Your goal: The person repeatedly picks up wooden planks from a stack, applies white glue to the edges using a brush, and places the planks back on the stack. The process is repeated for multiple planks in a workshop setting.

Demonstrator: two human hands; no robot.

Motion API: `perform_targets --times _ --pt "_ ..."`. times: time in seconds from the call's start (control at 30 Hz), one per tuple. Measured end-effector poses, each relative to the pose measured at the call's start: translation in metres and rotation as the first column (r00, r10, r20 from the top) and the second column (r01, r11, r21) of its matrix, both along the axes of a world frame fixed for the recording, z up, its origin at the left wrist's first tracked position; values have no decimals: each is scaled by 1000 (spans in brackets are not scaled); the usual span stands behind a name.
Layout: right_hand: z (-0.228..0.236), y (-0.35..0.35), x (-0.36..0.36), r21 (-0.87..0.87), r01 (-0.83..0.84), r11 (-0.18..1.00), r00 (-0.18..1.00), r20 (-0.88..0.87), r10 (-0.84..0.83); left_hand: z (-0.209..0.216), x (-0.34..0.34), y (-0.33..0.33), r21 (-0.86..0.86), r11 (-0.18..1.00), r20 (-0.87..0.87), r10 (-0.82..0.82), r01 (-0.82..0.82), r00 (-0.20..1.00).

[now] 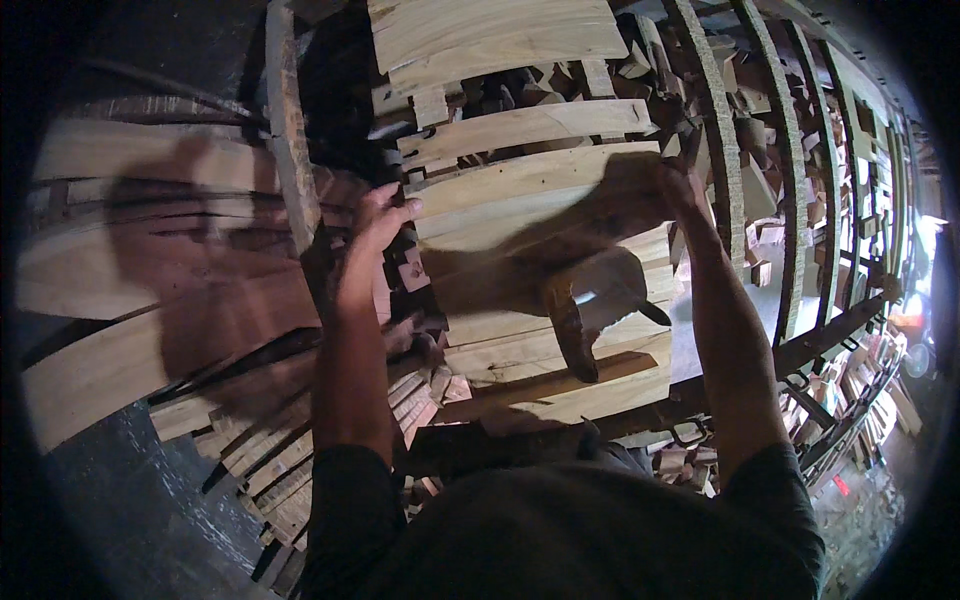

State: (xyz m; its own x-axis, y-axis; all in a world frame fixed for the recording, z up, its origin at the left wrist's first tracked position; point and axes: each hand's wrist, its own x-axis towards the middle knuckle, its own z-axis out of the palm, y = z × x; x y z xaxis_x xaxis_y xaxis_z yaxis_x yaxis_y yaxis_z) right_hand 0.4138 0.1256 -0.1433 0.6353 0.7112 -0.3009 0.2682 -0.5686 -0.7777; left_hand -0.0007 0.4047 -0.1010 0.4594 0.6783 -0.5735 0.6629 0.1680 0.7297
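Note:
Pale wooden boards (500, 222) lie side by side across a rack before me. My left hand (380, 215) is closed at the left end of one board, its thumb resting over the edge. At the right end, my right hand (682, 188) is closed round the same board's edge; its fingers are partly hidden in shadow. Nearer to me, a brown, broad curved object (610, 285) with a dark pointed tip lies on the boards; its kind is unclear. A narrow brown strip of wood (600, 377) lies in front of it.
Stacked planks (90, 270) and shorter wooden pieces (285, 455) stand on the left, beside an upright post (290, 140). Slatted rails (790, 150) run along the right, with wood offcuts (755, 185) beneath. More boards (500, 40) lie at the far side.

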Motion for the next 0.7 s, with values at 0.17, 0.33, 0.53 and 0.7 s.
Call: perform_targets --times 0.17,0.33,0.53,0.7 --pt "-13 23 18 67 134 989 987 -99 -127 -11 33 17 67 980 64 184 -188 981" --pt "15 56 9 257 168 952 926 -373 -62 -24 52 20 210 924 262 262 -320 929" --pt "21 65 -7 339 257 905 852 -521 -47 0 37 5 536 801 358 72 -268 931" --pt "10 63 -5 458 276 845 908 -411 -74 33 37 -10 891 402 304 -180 -213 935"
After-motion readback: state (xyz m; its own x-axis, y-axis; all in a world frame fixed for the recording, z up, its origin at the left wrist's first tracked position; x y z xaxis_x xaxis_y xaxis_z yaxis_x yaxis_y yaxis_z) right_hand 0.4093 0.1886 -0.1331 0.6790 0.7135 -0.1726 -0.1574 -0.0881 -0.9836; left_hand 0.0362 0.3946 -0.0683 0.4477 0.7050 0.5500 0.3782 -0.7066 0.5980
